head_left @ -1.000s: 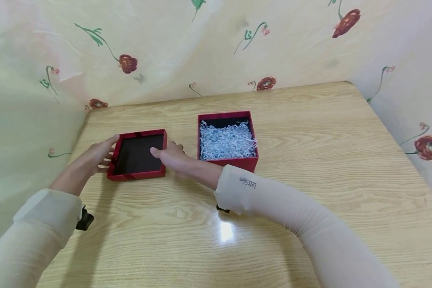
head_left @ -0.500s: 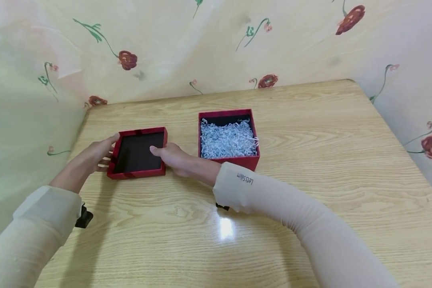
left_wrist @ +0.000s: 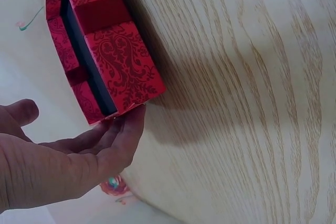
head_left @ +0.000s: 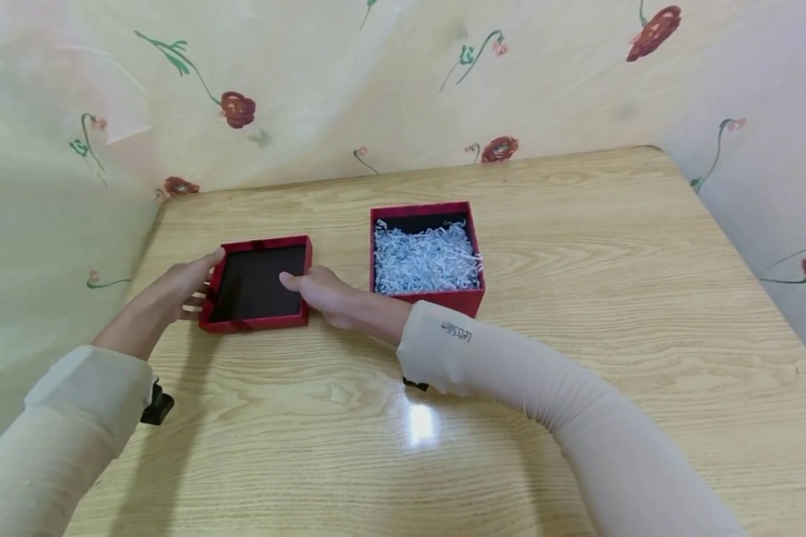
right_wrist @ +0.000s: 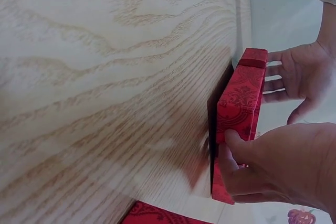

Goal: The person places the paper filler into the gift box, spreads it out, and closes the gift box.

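A red box lid (head_left: 258, 323) with a black inside lies on the table's left part, hollow side up. The left wrist view shows dark paisley patterns and a ribbon band on the lid's side (left_wrist: 123, 59). Fingertips of my left hand (head_left: 184, 287) touch its left end; their thumb stands apart from it in the left wrist view. My right hand (head_left: 329, 296) grips the lid's right wall, thumb over the rim and fingers bent against the outside. To the right stands a deeper red box (head_left: 450, 300), filled with pale blue shredded paper (head_left: 426, 261).
The wooden table (head_left: 578, 261) meets a flower-patterned sheet (head_left: 322, 89) at the back and both sides. My right forearm (head_left: 510, 365) crosses in front of the red box. Black wrist gear (head_left: 157, 405) sits under the left cuff.
The view has shifted slightly, so the boxes appear a little higher. The right hand's fingers have come closer against the lid's right wall. Left hand and lid keep their places.
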`<state>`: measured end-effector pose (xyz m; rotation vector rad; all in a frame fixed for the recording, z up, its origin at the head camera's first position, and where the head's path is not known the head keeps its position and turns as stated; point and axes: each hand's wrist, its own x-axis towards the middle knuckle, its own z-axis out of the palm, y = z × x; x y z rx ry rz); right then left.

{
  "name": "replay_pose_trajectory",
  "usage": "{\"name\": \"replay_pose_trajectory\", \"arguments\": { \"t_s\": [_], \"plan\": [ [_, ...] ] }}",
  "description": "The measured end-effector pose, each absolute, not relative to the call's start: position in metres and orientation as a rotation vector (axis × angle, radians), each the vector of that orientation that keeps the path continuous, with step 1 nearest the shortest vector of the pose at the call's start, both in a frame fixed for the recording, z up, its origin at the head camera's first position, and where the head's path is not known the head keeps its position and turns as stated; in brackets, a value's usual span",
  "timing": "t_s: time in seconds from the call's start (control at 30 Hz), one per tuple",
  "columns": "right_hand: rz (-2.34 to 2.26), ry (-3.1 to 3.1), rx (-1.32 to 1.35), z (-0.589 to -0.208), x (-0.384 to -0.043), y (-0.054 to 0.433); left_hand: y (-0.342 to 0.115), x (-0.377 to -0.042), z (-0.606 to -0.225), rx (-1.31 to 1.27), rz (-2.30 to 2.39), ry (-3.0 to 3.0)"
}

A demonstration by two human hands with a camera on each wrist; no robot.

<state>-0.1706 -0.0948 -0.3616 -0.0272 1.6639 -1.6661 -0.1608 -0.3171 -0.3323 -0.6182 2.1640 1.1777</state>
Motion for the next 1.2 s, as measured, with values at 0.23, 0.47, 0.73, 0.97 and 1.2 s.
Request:
{"name": "replay_pose_trajectory", "arguments": {
  "t_s": [0.23, 0.47, 0.73, 0.97, 1.2],
  "plan": [
    [-1.592, 1.771, 0.034, -0.357, -0.167, -0.093, -0.311, -0.158, -0.328, -0.61, 1.191, 2.179],
    [-1.643, 1.743, -0.015, -0.347, -0.166, -0.091, -0.31, -0.153, -0.317, -0.608, 1.257, 2.209],
    [-1.67, 1.772, -0.143, -0.328, -0.162, -0.083, -0.31, -0.145, -0.304, -0.6, 1.366, 2.2],
    [-1.606, 1.818, -0.159, -0.315, -0.159, -0.076, -0.309, -0.143, -0.292, -0.572, 1.38, 2.21],
    [-1.547, 1.856, -0.223, -0.296, -0.161, -0.065, -0.308, -0.141, -0.277, -0.519, 1.418, 2.213]
  ]
}}
